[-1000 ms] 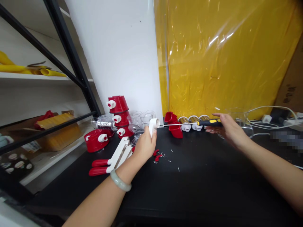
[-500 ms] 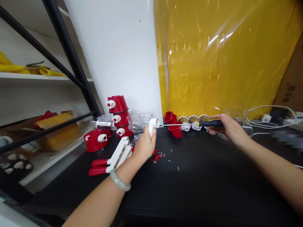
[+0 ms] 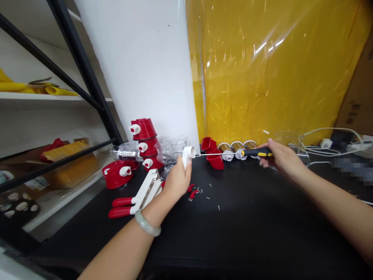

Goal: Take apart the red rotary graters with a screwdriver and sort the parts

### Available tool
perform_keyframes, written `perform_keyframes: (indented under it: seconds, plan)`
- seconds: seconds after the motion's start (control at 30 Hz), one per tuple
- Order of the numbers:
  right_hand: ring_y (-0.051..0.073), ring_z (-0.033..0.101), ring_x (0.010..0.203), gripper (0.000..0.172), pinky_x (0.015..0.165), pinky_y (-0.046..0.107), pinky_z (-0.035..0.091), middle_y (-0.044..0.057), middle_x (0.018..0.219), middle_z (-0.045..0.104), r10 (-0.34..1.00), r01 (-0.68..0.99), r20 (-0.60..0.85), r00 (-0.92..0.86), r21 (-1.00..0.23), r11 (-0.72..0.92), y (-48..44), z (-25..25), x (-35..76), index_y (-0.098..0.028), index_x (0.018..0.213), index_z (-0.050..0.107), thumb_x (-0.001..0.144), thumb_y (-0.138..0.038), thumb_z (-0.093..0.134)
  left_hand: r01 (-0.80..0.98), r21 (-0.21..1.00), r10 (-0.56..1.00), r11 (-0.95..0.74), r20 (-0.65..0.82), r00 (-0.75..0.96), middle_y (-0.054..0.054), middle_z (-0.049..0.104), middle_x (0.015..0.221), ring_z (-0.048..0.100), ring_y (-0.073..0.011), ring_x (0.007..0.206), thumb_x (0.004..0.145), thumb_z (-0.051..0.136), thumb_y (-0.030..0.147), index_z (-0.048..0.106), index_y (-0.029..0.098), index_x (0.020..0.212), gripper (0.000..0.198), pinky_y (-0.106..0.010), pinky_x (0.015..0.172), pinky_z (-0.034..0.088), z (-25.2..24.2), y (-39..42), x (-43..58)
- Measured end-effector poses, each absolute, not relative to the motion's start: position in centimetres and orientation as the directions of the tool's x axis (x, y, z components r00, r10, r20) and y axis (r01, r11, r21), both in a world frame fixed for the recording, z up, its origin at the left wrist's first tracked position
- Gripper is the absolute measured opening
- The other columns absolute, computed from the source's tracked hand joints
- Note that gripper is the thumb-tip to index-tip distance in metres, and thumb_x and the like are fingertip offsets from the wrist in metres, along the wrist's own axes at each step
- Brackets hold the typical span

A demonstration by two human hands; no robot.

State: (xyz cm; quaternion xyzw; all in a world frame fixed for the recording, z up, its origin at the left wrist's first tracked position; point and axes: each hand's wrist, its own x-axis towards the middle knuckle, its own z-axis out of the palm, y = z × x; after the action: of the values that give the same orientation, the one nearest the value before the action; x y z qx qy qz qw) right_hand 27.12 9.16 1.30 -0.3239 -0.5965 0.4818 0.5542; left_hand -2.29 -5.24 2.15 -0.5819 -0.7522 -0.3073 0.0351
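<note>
Above the black table, my left hand (image 3: 178, 179) is closed around a white plastic part (image 3: 189, 154) with a round, hollow end facing right. My right hand (image 3: 281, 157) grips the black and yellow handle of a screwdriver (image 3: 253, 152). Its long thin shaft runs level to the left, and the tip is at the opening of the white part; whether it touches a screw inside cannot be made out. Below my left hand lie small red pieces (image 3: 193, 193) and several loose screws (image 3: 218, 208). White crank handles with red grips (image 3: 121, 211) lie left of my left wrist.
Red bases (image 3: 144, 129) are stacked at the back left, with another red base (image 3: 116, 174) in front. Clear plastic pieces (image 3: 171, 146), red chutes (image 3: 215, 161) and grater drums (image 3: 238, 149) line the back. White cables (image 3: 317, 142) lie at right; a shelf rack (image 3: 70, 101) stands left.
My right hand and its fingers have shifted slightly on the screwdriver, and more yellow shows on the handle. The white part stays in my left hand. The view has shifted slightly.
</note>
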Motion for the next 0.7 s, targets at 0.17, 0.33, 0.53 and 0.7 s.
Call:
perform_keyframes:
  seconds: [0.17, 0.33, 0.53, 0.7]
  plan:
    - [0.008, 0.055, 0.051, 0.040, 0.047, 0.016, 0.043, -0.004, 0.063, 0.061, 0.923, -0.284, 0.361, -0.130, -0.906, 0.315, 8.6, 1.6, 26.9, -0.023, 0.085, 0.060, 0.061, -0.047, 0.083, 0.899, 0.414, 0.862, 0.141, 0.395, -0.317, -0.007, 0.065, 0.071, 0.065, -0.0240, 0.062, 0.097, 0.031, 0.042, 0.040, 0.020, 0.100, 0.024, -0.031, 0.060, 0.042, 2.2, -5.3, -2.1]
    - [0.013, 0.065, 0.070, 0.046, 0.062, 0.022, 0.053, -0.001, 0.082, 0.067, 0.914, -0.387, 0.359, -0.191, -0.883, 0.266, 8.3, 2.0, 27.1, -0.025, 0.091, 0.061, 0.054, -0.034, 0.086, 0.910, 0.388, 0.862, 0.146, 0.402, -0.309, -0.008, 0.066, 0.072, 0.066, -0.0257, 0.065, 0.097, 0.031, 0.043, 0.041, 0.019, 0.102, 0.027, -0.032, 0.061, 0.043, 2.1, -5.3, -2.1]
    - [0.010, 0.052, 0.045, 0.043, 0.042, 0.019, 0.042, -0.002, 0.052, 0.058, 0.911, -0.161, 0.385, -0.146, -0.918, 0.362, 9.3, 1.4, 27.2, -0.019, 0.079, 0.062, 0.071, -0.060, 0.071, 0.914, 0.384, 0.858, 0.131, 0.417, -0.299, -0.007, 0.065, 0.071, 0.065, -0.0255, 0.064, 0.097, 0.030, 0.043, 0.041, 0.020, 0.101, 0.026, -0.032, 0.060, 0.041, 1.9, -5.2, -2.3]
    - [0.008, 0.061, 0.060, 0.040, 0.058, 0.018, 0.051, -0.005, 0.073, 0.065, 0.920, -0.419, 0.374, -0.117, -0.858, 0.296, 8.5, 1.9, 26.8, -0.024, 0.083, 0.060, 0.055, -0.038, 0.086, 0.930, 0.341, 0.854, 0.136, 0.436, -0.285, -0.007, 0.065, 0.072, 0.065, -0.0267, 0.066, 0.097, 0.029, 0.043, 0.041, 0.020, 0.101, 0.027, -0.032, 0.061, 0.041, 1.8, -5.2, -2.3]
